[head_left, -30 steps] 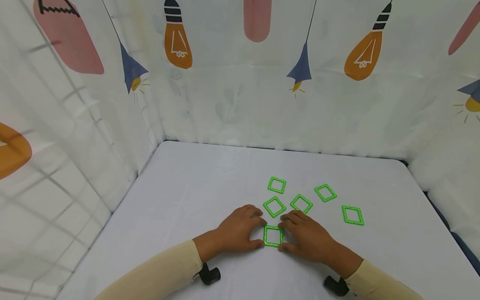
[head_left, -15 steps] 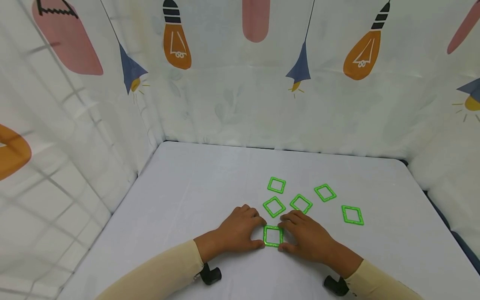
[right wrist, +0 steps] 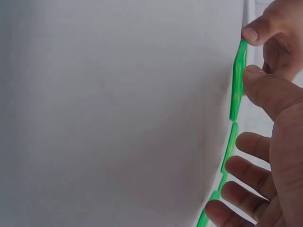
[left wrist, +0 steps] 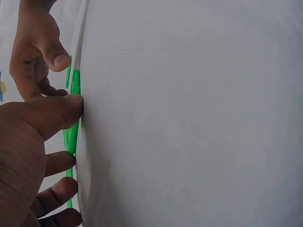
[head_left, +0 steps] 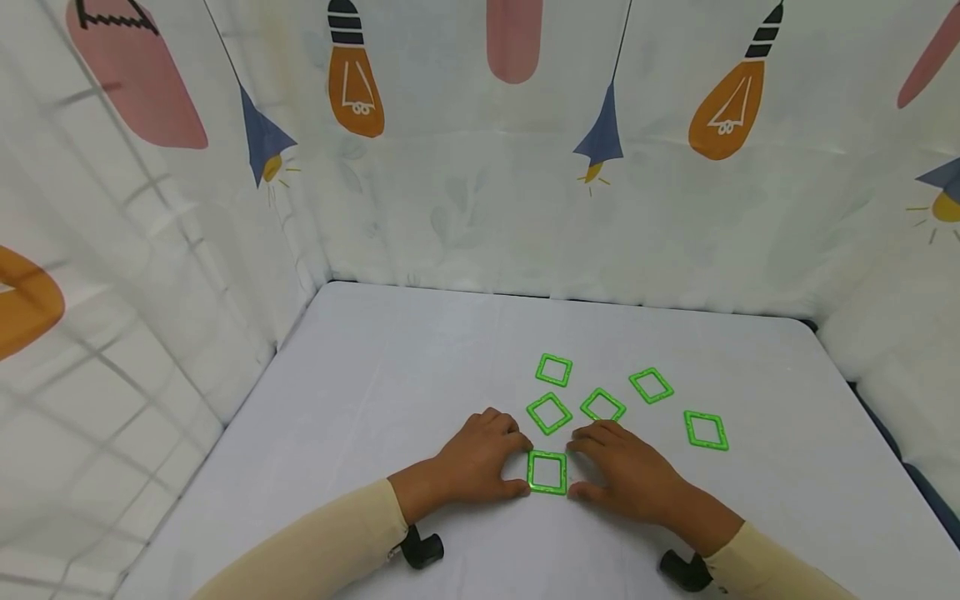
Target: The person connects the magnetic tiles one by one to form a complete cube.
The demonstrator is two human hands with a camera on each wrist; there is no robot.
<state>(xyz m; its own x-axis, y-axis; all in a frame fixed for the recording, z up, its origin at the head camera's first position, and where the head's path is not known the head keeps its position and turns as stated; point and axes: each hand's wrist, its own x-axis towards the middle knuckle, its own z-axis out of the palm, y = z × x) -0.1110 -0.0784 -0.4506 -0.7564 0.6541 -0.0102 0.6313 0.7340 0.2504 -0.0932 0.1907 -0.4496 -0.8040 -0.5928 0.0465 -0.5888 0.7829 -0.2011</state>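
Left hand (head_left: 480, 462): flat on the table (head_left: 390, 392), fingers curled against the left edge of the near green square frame (head_left: 547, 472), thumb at its near corner; gripping the frame from the left.
Right hand (head_left: 626, 479): shifted slightly rightward and forward compared with a second ago; fingertips and thumb at the right edge of the same frame. Light pinch or mere contact: hard to tell from the head view; in the right wrist view, thumb tip (right wrist: 265, 92) just beside the frame edge (right wrist: 236, 90), other fingers spread along it.
Near green square frame: lying flat, between both hands, at the front of the group; position unchanged over the last second.
Other green frames: five, flat on the table, behind and right of the hands; closest ones (head_left: 549, 413) and (head_left: 602, 405), just beyond the fingertips, not touching the held frame.
Change, meaning: minor regrip on the right side only; frame probably being squared up in place, not lifted.
Surroundings: printed curtain (head_left: 480, 150) on three sides.
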